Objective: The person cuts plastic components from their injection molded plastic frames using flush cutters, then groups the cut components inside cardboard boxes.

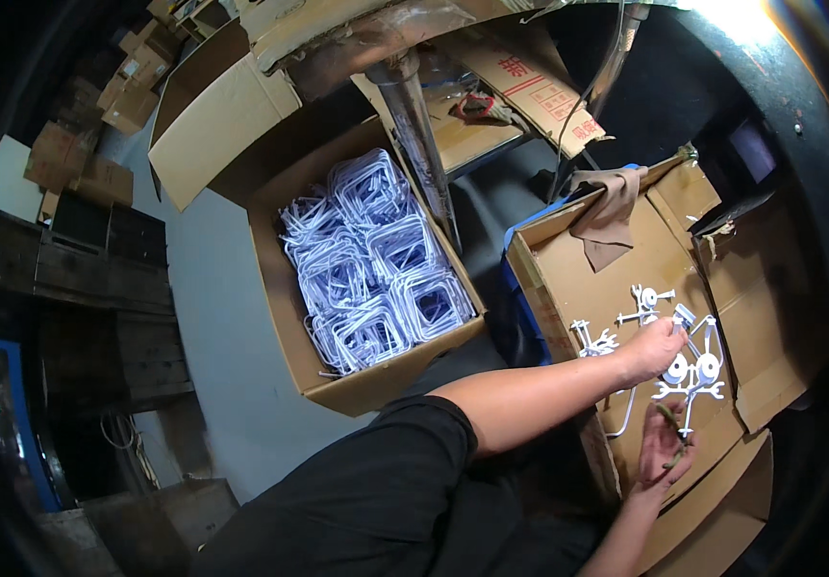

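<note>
My left hand [653, 350] reaches across to the cardboard tray on the right, its fingers closed on a white plastic part. Just below it are white plastic pieces [708, 366] with round discs, thin arms and forked ends. Nearer to me, my right hand [663, 450] is curled around a dark green, curved thing [668, 417], whose kind I cannot make out. More white parts [646, 300] lie beyond my left hand, and a white forked cluster [591, 340] sits beside its wrist. A bent white rod [623, 415] rests under my left forearm.
The shallow cardboard tray [568, 252] has a brown cloth [611, 215] over its far edge. To the left, an open carton [338, 392] holds several stacks of bent white wire frames [376, 260]. A metal post [421, 144] stands between them. Dark crates [73, 250] line the left.
</note>
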